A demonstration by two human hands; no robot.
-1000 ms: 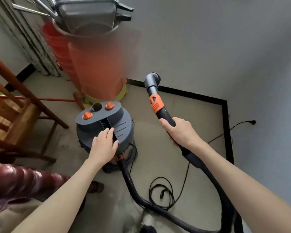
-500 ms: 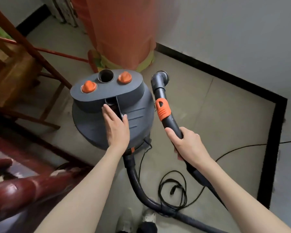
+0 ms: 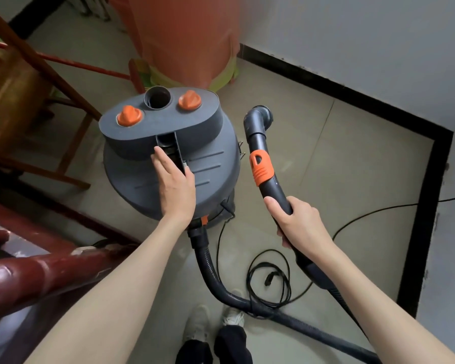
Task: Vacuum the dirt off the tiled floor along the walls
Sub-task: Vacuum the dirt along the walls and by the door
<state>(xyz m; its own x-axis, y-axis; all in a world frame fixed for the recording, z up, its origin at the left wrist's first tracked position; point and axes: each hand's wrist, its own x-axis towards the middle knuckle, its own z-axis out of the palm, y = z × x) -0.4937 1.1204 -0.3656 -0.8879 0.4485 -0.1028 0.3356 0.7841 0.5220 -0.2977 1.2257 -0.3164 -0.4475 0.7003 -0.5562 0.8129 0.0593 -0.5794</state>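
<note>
A person stands over a grey canister vacuum [image 3: 168,158] on a tiled floor [image 3: 339,166], in a corner where two pale walls meet above a black baseboard [image 3: 428,206]. The left hand [image 3: 175,187] lies on the vacuum's lid with fingers straight and together, fingertips at the recessed carry handle [image 3: 168,144], gripping nothing. The right hand [image 3: 298,223] is wrapped around the black hose wand [image 3: 260,153], just below its orange collar [image 3: 262,168]; the wand's grey elbow end [image 3: 258,118] is raised off the floor, beside the canister. Two orange knobs [image 3: 129,116] flank an open round port [image 3: 158,97] on the vacuum's top. The ribbed hose [image 3: 208,269] leaves the canister's near side and curves along the floor by the person's white shoes [image 3: 200,323]. A black power cord [image 3: 269,282] lies in loose coils between the hose and the right arm, one strand running toward the right wall. An orange barrel [image 3: 187,35] stands behind the vacuum, a wooden chair [image 3: 24,82] to the left, and a dark red rail [image 3: 37,274] at lower left
</note>
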